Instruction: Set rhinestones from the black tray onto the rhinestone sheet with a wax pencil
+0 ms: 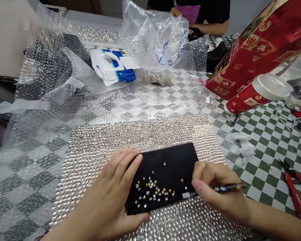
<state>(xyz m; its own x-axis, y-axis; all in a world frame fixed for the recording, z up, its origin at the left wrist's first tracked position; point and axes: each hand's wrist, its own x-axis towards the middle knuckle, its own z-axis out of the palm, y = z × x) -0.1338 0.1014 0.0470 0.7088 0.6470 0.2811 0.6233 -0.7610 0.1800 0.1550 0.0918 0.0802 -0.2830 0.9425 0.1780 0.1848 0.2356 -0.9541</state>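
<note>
My left hand (112, 194) grips the left end of a black ribbed tray (175, 159), fingers on the far edge and thumb along the near edge. Loose clear rhinestones (147, 193) and gold-coloured ones (164, 190) are scattered over the tray, mostly in its left and middle part. At the tray's right end, my right hand (213, 182) is closed round a slim dark rhinestone picker pen (228, 188). Its whitish tip points left, close over the tray's near edge. Beneath lies a sheet covered in rows of rhinestones (90, 164); the tray and my hands hide part of it.
A clear plastic bag (153, 40) and a wipes packet (112, 67) stand at the back. Right of them are a red paper bag (256, 43), a lidded red cup (256, 93) and red-handled pliers (294, 194). Bubble wrap (45, 63) lies left. Another person's arm (213, 28) shows behind.
</note>
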